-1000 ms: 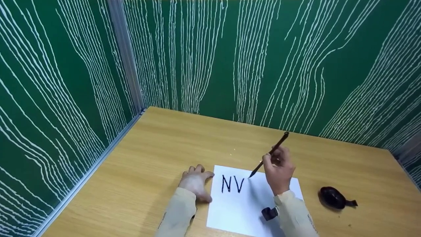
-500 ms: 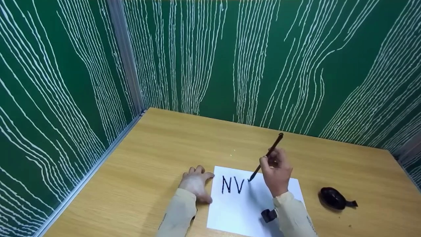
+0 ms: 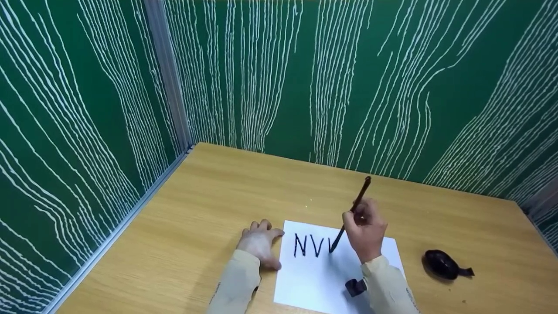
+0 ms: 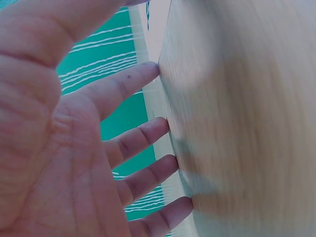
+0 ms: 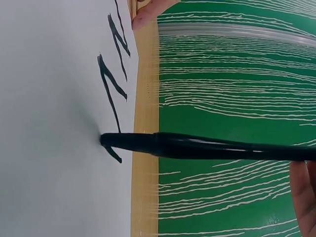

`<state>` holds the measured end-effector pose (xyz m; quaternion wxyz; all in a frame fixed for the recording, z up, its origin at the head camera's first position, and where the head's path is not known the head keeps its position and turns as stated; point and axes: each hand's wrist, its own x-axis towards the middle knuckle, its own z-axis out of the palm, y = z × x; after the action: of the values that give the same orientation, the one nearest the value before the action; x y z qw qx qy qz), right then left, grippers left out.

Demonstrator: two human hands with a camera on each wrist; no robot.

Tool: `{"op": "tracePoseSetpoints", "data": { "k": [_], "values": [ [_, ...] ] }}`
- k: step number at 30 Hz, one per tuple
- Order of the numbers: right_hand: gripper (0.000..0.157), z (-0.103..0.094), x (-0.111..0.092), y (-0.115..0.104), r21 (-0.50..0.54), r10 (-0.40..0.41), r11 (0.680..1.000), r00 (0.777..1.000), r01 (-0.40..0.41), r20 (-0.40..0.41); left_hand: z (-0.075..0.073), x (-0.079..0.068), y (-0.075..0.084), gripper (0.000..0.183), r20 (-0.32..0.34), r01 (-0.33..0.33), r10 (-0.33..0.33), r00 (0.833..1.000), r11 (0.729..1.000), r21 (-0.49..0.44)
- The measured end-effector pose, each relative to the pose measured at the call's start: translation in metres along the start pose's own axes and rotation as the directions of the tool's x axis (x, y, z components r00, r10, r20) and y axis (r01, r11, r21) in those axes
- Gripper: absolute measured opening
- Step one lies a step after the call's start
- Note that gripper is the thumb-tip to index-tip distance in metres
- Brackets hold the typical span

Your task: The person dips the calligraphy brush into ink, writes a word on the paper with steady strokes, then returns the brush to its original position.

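Observation:
My right hand (image 3: 367, 227) pinches a dark, slim writing brush (image 3: 361, 194), its handle rising toward the wall. In the right wrist view the tip of the brush (image 5: 197, 147) meets the white paper (image 5: 44, 163) at the bottom of a short black stroke. Black letters (image 3: 308, 246), N and V, stand to the left of that stroke near the sheet's top edge. My left hand (image 3: 259, 245) rests with spread fingers at the left edge of the paper (image 3: 305, 283). In the left wrist view the fingertips (image 4: 150, 71) touch the wooden table (image 4: 247, 128).
A glossy dark dish with a short handle (image 3: 441, 263) lies on the table to the right of the paper. Green walls (image 3: 287, 87) with white wavy lines close off the table's back and left. A small black block (image 3: 355, 288) sits at the right wrist.
The brush tip has come down onto the paper right of the V and drawn a short downward stroke. My right hand moved slightly left and down; the left hand stayed put.

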<state>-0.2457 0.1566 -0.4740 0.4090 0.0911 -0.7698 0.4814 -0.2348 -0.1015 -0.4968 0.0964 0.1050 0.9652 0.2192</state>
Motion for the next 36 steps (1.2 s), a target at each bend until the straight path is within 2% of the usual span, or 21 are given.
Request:
{"op": "tracePoseSetpoints", "data": {
  "k": [8,14,22,26,36],
  "values": [
    [0.018,0.000,-0.003,-0.005,0.035,0.026,0.999,1.000,-0.026,0.015,-0.008,-0.008,0.004,0.089,-0.003,-0.025,0.025,1.000,1.000,-0.015],
    [0.018,0.000,-0.004,-0.007,0.020,0.030,0.999,0.999,-0.030,0.017,0.003,0.002,-0.006,0.091,-0.007,-0.034,0.033,0.999,0.999,-0.021],
    [0.016,-0.009,0.006,-0.003,0.001,0.036,0.999,0.993,-0.036,-0.114,-0.012,-0.009,0.006,0.092,0.020,-0.030,0.030,0.999,1.000,-0.003],
    [0.018,-0.009,0.006,0.002,-0.037,0.055,0.997,0.991,-0.060,-0.123,-0.016,-0.012,0.010,0.091,0.024,-0.026,0.026,0.999,1.000,-0.003],
    [0.020,-0.006,0.004,0.011,-0.023,-0.007,1.000,0.993,0.004,-0.117,-0.018,-0.014,0.011,0.088,0.004,-0.045,0.045,0.999,0.999,0.024]
  ]
}}
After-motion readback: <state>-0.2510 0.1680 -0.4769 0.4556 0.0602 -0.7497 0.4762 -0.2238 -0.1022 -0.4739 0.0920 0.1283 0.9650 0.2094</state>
